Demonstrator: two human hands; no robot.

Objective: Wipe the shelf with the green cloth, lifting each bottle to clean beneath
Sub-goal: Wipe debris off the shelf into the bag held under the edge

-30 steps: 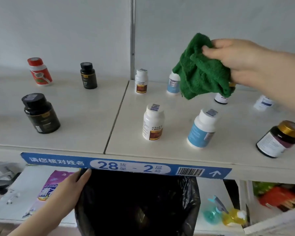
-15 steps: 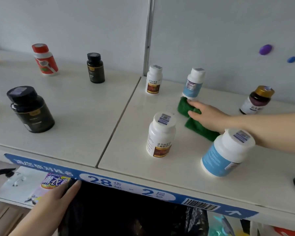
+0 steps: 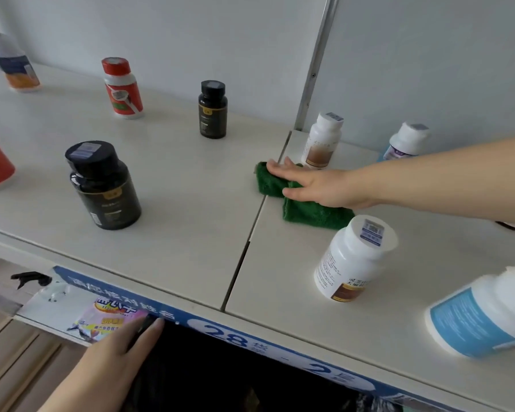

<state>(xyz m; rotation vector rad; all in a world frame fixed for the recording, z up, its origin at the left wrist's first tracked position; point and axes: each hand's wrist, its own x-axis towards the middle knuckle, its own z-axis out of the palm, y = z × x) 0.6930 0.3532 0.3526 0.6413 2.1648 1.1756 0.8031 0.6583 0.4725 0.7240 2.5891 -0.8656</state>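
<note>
Cloth (image 3: 309, 214) under flat right grip (image 3: 318, 185), on shelf (image 3: 191, 203)

White shelf (image 3: 191, 185) – scattered bottles (image 3: 104, 185), green cloth (image 3: 312, 214) across its seam

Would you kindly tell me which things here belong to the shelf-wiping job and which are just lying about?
For the job: green cloth, pressed flat by the right hand; shelf; white bottle behind the cloth; large black bottle; small black bottle.
Lying about: black bag, by the left hand; purple packet and spray trigger below.
</note>
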